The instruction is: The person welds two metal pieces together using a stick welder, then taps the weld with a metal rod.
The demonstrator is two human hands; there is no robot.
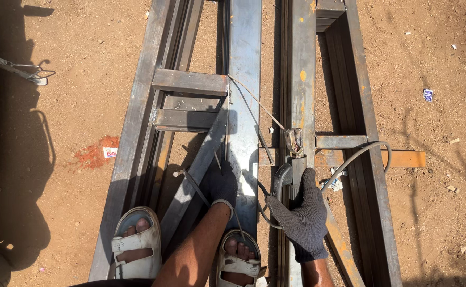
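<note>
Right hand [303, 212], gloved, fingers clenched around the welding holder [292, 159], its rod [257, 103] slanting far-left onto the steel frame [243, 64]. Left hand [219, 186], gloved and in shadow, presses on a diagonal bar [198, 170]; whether its fingers grip, I cannot tell. Sandals [136, 244] stand on the near rails.

Gloved hands, bare forearms and sandalled feet seen from above.

Both the left hand [220, 184] and the right hand [303, 215] wear dark grey knitted gloves with ribbed cuffs; the left cuff has a pale edge. No sleeves cover the forearms. At the lower left of the frame, the feet wear pale open-toed sandals [135, 245] with broad straps.
</note>
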